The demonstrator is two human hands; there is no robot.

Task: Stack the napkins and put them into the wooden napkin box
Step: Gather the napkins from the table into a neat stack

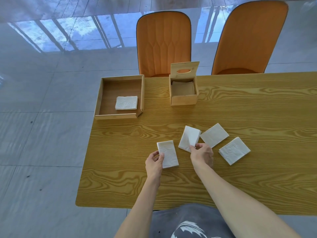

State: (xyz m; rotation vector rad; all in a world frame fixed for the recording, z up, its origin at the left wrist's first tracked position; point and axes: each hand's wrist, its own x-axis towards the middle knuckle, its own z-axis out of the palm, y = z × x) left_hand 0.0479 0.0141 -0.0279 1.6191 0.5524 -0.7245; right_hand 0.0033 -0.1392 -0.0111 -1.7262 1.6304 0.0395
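Observation:
Several white folded napkins lie on the wooden table (240,103). My left hand (154,163) pinches the left edge of the nearest napkin (169,154). My right hand (202,154) grips the lower corner of a second napkin (188,138), which is tilted up off the table. Two more napkins (214,137) (234,150) rest flat to the right. The wooden napkin box (183,98) stands at the far side with its slotted lid (185,69) raised; its inside looks brown.
A shallow wooden tray (109,115) at the table's far left corner holds another white napkin (126,102). Two orange chairs (163,43) (248,38) stand behind the table. Grey tiled floor lies to the left of the table's edge.

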